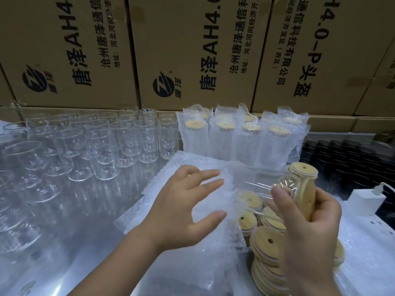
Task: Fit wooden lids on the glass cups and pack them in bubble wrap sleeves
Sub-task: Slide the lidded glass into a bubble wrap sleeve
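Open lane front left
Bare surface (85, 242) lies free there; glass cups (102, 142) crowd the left, wrapped cups (241, 142) and boxes (192, 50) wall the back, lids (267, 248) pile right.

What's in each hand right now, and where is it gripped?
The right hand grips a glass cup lying sideways, at its wooden lid end. The left hand holds nothing, fingers spread over a bubble wrap sleeve.
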